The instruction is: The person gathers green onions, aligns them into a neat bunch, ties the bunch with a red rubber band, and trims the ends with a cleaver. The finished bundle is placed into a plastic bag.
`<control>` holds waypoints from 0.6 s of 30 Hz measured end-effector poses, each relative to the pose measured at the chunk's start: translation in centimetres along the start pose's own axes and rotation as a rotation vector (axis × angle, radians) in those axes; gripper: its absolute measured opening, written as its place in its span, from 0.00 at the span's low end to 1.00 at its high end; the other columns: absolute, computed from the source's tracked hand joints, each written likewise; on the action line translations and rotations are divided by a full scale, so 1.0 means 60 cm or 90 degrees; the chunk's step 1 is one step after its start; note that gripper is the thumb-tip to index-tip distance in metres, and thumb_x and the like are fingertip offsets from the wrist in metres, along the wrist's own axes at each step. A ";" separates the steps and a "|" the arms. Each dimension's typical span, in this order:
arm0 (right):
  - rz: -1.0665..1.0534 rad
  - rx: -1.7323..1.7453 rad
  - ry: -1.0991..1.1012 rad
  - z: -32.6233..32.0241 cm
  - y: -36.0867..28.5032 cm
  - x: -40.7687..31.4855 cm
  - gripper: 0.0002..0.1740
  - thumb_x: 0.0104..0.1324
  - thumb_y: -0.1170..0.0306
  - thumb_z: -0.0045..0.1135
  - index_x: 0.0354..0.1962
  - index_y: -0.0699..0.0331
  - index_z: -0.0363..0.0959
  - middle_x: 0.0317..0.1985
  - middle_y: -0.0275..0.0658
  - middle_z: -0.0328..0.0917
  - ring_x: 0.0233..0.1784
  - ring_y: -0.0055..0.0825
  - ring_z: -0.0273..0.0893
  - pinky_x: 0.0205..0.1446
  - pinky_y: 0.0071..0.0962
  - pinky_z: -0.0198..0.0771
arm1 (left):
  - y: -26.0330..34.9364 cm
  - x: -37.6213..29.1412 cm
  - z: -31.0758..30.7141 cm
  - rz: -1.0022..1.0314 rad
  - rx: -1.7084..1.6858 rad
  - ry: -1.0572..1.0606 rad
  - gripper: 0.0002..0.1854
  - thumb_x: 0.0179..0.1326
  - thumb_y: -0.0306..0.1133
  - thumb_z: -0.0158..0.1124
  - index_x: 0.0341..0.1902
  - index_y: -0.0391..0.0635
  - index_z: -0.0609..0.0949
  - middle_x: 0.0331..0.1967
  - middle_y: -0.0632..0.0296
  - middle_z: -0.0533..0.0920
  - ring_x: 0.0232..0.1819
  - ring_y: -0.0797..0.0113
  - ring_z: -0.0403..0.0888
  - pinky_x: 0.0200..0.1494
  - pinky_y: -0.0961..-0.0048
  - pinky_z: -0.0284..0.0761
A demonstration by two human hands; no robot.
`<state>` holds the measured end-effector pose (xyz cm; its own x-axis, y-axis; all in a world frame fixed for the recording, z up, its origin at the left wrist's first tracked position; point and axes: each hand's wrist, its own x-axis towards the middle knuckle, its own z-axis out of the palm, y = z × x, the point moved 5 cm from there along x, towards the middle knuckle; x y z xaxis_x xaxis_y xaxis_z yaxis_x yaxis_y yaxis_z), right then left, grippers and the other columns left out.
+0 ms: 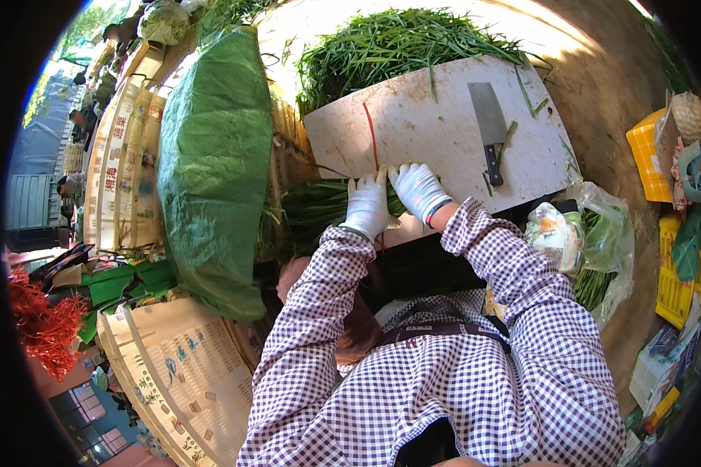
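A bundle of long green leaves, probably chives (pixel 315 207), lies across the near left part of a white board (pixel 426 131). My left hand (pixel 367 201), in a pale glove, is laid over this bundle and grips it. Close beside it, my right hand (pixel 419 185), gloved too, touches the bundle's right end; its palm and what lies under it are hidden. A red tie strip (pixel 370 131) stretches over the board and passes beneath my left hand and the bundle. To the right, a cleaver (pixel 486 114) with a black handle lies flat on the board, its handle towards me.
Loose green leaves (pixel 397 49) are heaped behind the board. A large green woven sack (pixel 216 169) stands at left among pale plastic crates (pixel 175 373). At right are a clear plastic bag (pixel 610 233) with greens and a yellow crate (pixel 675 274). Red strips (pixel 44 321) hang far left.
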<state>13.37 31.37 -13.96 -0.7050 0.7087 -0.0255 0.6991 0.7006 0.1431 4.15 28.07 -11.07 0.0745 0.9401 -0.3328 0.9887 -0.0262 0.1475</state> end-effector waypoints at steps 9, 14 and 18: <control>-0.133 0.172 0.316 -0.076 -0.027 -0.118 0.21 0.59 0.68 0.52 0.51 0.63 0.74 0.46 0.40 0.76 0.53 0.35 0.72 0.57 0.36 0.66 | -0.019 0.019 0.023 0.033 0.022 0.058 0.49 0.39 0.44 0.76 0.68 0.45 0.65 0.53 0.50 0.76 0.57 0.50 0.75 0.63 0.55 0.64; -0.125 0.295 0.234 -0.013 -0.091 -0.144 0.07 0.59 0.68 0.52 0.24 0.60 0.73 0.25 0.39 0.74 0.30 0.35 0.75 0.31 0.33 0.71 | -0.018 0.019 0.022 0.032 0.033 0.049 0.48 0.37 0.40 0.77 0.66 0.46 0.66 0.51 0.51 0.77 0.56 0.50 0.75 0.62 0.57 0.66; -0.225 0.243 0.215 0.028 -0.128 -0.108 0.09 0.58 0.68 0.52 0.21 0.60 0.74 0.16 0.38 0.73 0.19 0.36 0.74 0.22 0.36 0.69 | -0.018 0.021 0.021 0.024 0.037 0.025 0.50 0.35 0.38 0.78 0.66 0.45 0.66 0.52 0.51 0.76 0.56 0.50 0.75 0.62 0.56 0.66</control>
<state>12.79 21.54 -16.55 -0.8567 0.4069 0.3170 0.3660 0.9126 -0.1824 3.31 28.87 -12.81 0.1071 0.9508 -0.2906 0.9913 -0.0798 0.1044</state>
